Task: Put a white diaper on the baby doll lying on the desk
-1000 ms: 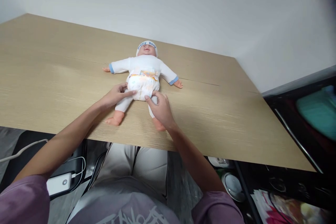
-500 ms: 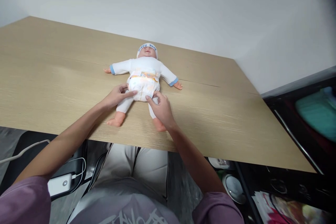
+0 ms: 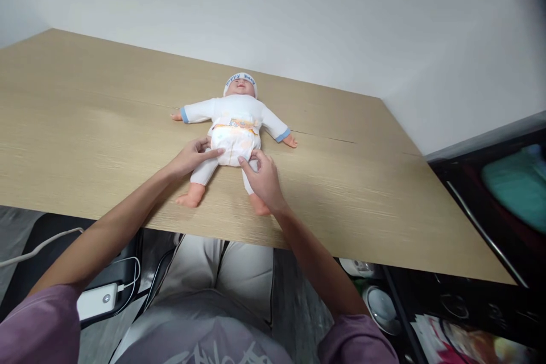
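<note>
A baby doll in a white suit and cap lies on its back on the wooden table, head away from me. It wears a white diaper with an orange band. My left hand pinches the diaper's lower left edge at the doll's thigh. My right hand pinches the diaper's lower right edge and covers the doll's other leg.
The table's front edge runs just below the doll's feet. A white power adapter with cables lies on the floor at the left. Dark shelving with a teal item stands at the right, with bowls below.
Both hands stay at the diaper's leg edges with only tiny finger shifts. The view has tilted slightly, so the doll sits a little lower in the picture.
</note>
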{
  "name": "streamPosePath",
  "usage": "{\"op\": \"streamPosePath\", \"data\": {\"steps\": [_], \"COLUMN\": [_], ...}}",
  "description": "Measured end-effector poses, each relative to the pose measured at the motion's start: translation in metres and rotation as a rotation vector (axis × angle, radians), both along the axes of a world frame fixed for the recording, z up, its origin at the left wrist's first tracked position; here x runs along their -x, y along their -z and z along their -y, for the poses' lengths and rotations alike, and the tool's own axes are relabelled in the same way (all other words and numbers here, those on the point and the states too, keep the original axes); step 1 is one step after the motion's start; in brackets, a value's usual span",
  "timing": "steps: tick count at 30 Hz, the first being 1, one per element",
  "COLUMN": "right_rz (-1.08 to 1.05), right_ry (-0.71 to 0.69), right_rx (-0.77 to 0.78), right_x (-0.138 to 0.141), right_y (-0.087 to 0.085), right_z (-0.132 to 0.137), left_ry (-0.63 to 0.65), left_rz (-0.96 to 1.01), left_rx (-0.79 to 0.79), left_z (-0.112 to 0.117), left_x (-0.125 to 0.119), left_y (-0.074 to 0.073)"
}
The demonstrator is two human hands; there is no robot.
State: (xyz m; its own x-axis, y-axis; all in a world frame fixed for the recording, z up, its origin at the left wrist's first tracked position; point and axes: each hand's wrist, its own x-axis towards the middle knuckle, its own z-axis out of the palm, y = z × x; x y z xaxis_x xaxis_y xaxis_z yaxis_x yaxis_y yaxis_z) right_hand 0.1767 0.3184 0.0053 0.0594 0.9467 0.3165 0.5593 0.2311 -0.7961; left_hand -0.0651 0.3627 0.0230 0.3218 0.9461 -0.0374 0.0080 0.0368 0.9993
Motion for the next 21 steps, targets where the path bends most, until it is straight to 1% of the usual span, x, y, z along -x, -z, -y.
{"op": "streamPosePath", "data": {"steps": [5, 9, 11, 15, 17, 18, 19, 21], "right_rz": [0.009, 0.030, 0.066, 0.126, 0.128, 0.128, 0.135, 0.186], "right_ry": [0.012, 0.005, -0.022, -0.062, -0.038, -0.013, 0.018, 0.094], "right_rx": [0.013, 0.036, 0.012, -0.066, -0.086, -0.102, -0.129, -0.208], "right_x": [-0.002, -0.004, -0.005, -0.018, -0.030, -0.038, -0.047, -0.065], "right_y": [-0.008, -0.007, -0.007, -0.012, -0.015, -0.016, -0.015, -0.011], "right_z": [0.005, 0.017, 0.025, 0.038, 0.032, 0.025, 0.014, -0.016], "left_ry": [-0.019, -0.013, 0.010, 0.030, -0.007, -0.051, -0.113, -0.262], "left_rz": [-0.026, -0.083, -0.122, -0.212, -0.306, -0.371, -0.451, -0.655], "left_rx": [0.030, 0.045, 0.019, -0.101, -0.167, -0.214, -0.274, -0.416], "left_z": [-0.001, 0.003, 0.008, 0.013, 0.005, -0.002, -0.011, -0.034], "left_x": [-0.003, 0.001, 0.008, 0.028, 0.039, 0.044, 0.048, 0.051], "left_y": [-0.009, -0.019, -0.025, -0.033, -0.032, -0.030, -0.026, -0.018]}}
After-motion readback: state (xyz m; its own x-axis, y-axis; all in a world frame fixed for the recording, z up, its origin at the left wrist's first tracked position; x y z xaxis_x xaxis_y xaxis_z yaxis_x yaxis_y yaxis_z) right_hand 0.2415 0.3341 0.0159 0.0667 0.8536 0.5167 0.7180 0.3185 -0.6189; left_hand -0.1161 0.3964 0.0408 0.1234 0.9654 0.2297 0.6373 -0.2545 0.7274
